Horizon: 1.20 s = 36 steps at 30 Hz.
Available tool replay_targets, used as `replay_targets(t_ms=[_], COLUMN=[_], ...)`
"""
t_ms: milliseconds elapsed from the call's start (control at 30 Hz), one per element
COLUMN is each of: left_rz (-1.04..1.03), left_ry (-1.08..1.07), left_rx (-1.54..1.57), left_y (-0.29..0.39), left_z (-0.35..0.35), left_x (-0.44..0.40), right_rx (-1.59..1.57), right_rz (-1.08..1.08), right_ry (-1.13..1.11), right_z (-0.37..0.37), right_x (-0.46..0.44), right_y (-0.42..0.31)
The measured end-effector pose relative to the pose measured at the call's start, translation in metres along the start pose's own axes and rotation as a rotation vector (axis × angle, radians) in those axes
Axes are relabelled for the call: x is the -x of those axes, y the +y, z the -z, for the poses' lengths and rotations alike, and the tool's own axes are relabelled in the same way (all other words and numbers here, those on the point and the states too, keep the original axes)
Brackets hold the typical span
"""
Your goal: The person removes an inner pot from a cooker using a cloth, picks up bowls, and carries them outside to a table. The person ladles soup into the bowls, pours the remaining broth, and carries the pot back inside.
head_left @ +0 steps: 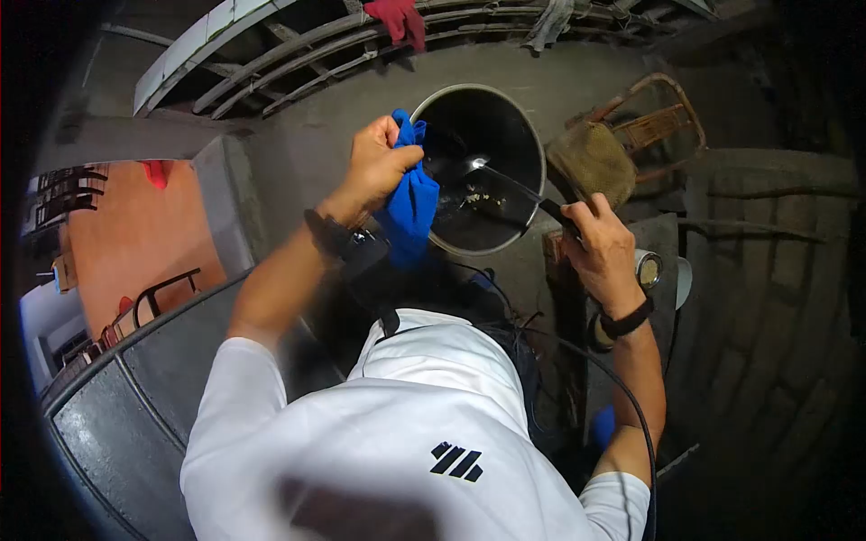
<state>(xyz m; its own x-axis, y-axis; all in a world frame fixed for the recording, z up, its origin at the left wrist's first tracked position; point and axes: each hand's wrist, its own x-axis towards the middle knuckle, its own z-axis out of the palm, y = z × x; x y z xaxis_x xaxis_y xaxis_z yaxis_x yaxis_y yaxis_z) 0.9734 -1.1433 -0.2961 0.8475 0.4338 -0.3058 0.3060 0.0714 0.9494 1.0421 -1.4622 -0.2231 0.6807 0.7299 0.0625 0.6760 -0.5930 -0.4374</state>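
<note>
My left hand [383, 167] is closed around a bunched blue cloth [410, 212], which hangs down beside the rim of a large round metal pan [541, 162]. My right hand [603, 248] grips the black handle of a long cooking utensil [519, 187]. Its metal shaft reaches over the rim, and the far end shines near the pan's middle. Whether that end is a ladle or a spatula I cannot tell. Some pale bits [483, 198] lie on the pan's dark inside.
A chair [595, 162] with a worn seat stands right of the pan. An open can [648, 269] sits by my right wrist. A black cable [622, 383] runs along my right arm. Wooden rails [298, 54] with a red cloth [397, 20] cross the far side. A dark panel [135, 415] lies left.
</note>
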Motion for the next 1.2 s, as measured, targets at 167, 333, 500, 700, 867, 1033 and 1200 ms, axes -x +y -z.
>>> replay_targets(t_ms=[167,333,500,700,867,1033,1200], left_rz=[-0.074,-0.112,-0.179,-0.230,-0.336,-0.330,-0.378], left_ry=[-0.096,-0.184,-0.239,-0.320,-0.352,-0.405,-0.338], left_rx=[0.015,0.028,0.000,-0.095,-0.189,-0.206,-0.290], left_y=[0.015,0.018,0.033,0.044,0.032,0.004,-0.010], left_z=[-0.006,-0.010,-0.017,-0.054,-0.099,-0.175,-0.231], left_x=[0.002,-0.002,0.011,0.020,0.033,0.042,0.063], right_rx=[0.031,0.012,0.008,0.037,0.046,0.091,0.138], right_rz=[-0.051,-0.130,-0.169,-0.301,-0.370,-0.415,-0.527], right_ry=[-0.036,-0.075,-0.034,0.011,0.063,0.115,0.147], right_z=[-0.018,-0.021,-0.012,0.022,0.057,0.090,0.110], right_x=[0.024,0.060,0.096,0.149,0.209,0.275,0.335], right_y=[-0.003,-0.016,-0.036,-0.038,-0.023,0.019,0.024])
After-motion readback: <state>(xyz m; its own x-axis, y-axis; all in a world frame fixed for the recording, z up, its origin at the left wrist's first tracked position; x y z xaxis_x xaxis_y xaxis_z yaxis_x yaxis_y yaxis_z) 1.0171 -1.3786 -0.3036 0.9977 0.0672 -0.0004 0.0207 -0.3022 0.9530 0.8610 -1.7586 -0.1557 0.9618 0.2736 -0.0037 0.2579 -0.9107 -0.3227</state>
